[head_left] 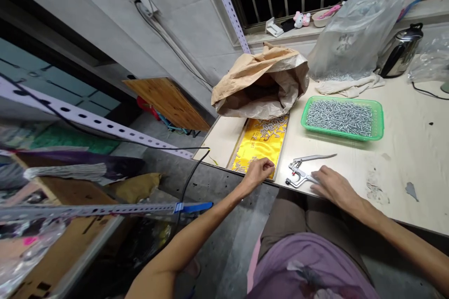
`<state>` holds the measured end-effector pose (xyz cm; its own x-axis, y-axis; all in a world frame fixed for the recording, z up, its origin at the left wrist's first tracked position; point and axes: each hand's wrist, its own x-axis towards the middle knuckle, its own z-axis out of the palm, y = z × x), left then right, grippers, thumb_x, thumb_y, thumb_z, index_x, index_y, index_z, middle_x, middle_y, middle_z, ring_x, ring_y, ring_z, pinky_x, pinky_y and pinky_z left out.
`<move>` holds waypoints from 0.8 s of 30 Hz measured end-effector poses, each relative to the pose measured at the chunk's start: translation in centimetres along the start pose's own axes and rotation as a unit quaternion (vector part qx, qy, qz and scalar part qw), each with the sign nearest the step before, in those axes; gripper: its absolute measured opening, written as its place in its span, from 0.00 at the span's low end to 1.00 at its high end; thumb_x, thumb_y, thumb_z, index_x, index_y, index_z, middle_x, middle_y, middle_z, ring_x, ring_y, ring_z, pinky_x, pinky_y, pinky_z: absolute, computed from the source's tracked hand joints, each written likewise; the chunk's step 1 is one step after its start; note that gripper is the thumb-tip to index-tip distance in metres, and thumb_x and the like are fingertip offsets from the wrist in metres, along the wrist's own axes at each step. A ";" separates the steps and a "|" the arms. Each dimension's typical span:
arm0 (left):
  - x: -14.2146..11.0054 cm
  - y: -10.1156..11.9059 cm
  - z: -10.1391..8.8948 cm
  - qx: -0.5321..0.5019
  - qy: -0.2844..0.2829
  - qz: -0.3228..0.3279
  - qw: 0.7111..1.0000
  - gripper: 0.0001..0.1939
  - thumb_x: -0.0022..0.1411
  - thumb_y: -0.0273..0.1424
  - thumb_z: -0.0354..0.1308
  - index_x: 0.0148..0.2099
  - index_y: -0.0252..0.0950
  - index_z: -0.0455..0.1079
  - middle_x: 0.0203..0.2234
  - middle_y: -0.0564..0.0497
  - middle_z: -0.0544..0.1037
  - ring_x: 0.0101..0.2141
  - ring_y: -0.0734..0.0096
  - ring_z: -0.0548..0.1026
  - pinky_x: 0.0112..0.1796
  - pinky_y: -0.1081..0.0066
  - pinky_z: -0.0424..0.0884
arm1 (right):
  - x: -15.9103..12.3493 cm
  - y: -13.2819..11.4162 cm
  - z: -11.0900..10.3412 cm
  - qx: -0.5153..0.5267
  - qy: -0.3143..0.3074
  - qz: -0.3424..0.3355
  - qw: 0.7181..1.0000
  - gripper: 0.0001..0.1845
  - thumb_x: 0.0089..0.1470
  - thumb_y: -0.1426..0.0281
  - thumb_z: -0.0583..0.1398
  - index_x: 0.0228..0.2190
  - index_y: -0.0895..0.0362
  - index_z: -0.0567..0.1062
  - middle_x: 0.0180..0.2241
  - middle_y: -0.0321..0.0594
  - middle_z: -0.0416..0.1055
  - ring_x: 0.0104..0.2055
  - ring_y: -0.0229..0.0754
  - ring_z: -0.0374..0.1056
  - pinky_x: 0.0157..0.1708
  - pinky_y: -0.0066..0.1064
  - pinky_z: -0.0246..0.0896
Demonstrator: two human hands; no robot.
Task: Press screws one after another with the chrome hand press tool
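Note:
My left hand is closed in a pinch over the near edge of a shallow tray lined with shiny yellow cloth. Whatever sits between its fingertips is too small to make out. Small silvery metal pieces are scattered on the cloth, mostly at its far end and near left corner. Spring-handled metal pliers lie on the table just right of the tray, their handles spread. My right hand has its fingers and thumb around the end of the lower handle. Behind it, a green plastic basket holds many similar metal pieces.
An open brown paper sack slumps over the tray's far end. Farther back are a clear plastic bag, a white cloth and a kettle. A black cable hangs by the table's left edge, near my left forearm.

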<state>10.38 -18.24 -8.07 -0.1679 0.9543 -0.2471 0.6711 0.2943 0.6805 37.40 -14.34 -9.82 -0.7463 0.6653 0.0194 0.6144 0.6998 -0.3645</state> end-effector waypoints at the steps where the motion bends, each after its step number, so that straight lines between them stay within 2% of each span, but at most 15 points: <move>1: -0.1 0.8 0.6 -0.048 -0.019 -0.031 0.998 0.02 0.52 0.23 0.57 0.30 0.33 0.71 0.21 0.56 0.73 0.22 0.77 0.70 0.25 0.77 0.66 | -0.3 -0.3 0.4 -0.019 -0.025 0.009 0.999 0.09 0.60 0.70 0.53 0.37 0.57 0.73 0.35 0.43 0.69 0.36 0.42 0.67 0.35 0.32 0.59; 3: -0.4 2.4 2.1 -0.111 -0.049 -0.083 0.989 0.01 0.52 0.24 0.58 0.29 0.33 0.71 0.17 0.58 0.70 0.16 0.80 0.66 0.19 0.78 0.62 | -0.5 -0.2 0.6 -0.055 -0.051 0.035 0.997 0.10 0.60 0.73 0.52 0.34 0.57 0.74 0.33 0.42 0.70 0.36 0.42 0.67 0.35 0.32 0.56; 6: -0.7 4.3 4.3 -0.155 -0.071 -0.132 0.976 0.02 0.53 0.25 0.59 0.28 0.33 0.69 0.12 0.61 0.66 0.12 0.82 0.61 0.14 0.80 0.56 | -0.4 0.8 0.3 -0.086 -0.050 0.069 0.993 0.11 0.61 0.74 0.52 0.33 0.57 0.74 0.33 0.42 0.70 0.37 0.42 0.66 0.35 0.32 0.52; 11: -0.7 5.2 6.7 -0.209 -0.092 -0.173 0.958 0.08 0.53 0.28 0.62 0.25 0.32 0.66 0.09 0.62 0.62 0.10 0.85 0.58 0.13 0.82 0.51 | -0.5 2.1 0.2 -0.103 -0.052 0.073 0.991 0.11 0.60 0.75 0.52 0.34 0.57 0.74 0.34 0.42 0.70 0.37 0.41 0.65 0.34 0.32 0.48; 18: -0.6 4.0 7.9 -0.232 -0.130 -0.239 0.934 0.10 0.52 0.30 0.64 0.26 0.32 0.66 0.07 0.63 0.60 0.08 0.87 0.54 0.12 0.81 0.47 | -0.9 1.9 0.5 -0.095 -0.040 0.074 0.992 0.11 0.60 0.76 0.52 0.35 0.58 0.74 0.35 0.43 0.71 0.37 0.42 0.65 0.34 0.33 0.48; 24: -0.3 4.3 7.8 -0.218 -0.141 -0.265 0.929 0.10 0.52 0.28 0.63 0.24 0.32 0.66 0.07 0.63 0.61 0.08 0.87 0.55 0.12 0.81 0.47 | -1.0 1.7 0.4 -0.087 -0.032 0.079 0.993 0.12 0.60 0.77 0.52 0.34 0.58 0.75 0.34 0.43 0.71 0.37 0.42 0.65 0.34 0.33 0.49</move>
<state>18.99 -17.69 -10.42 -0.1548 0.6356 -0.7563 0.1810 0.7708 0.6108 39.09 -13.88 -10.80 -0.6487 0.7562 -0.0859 0.7556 0.6265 -0.1910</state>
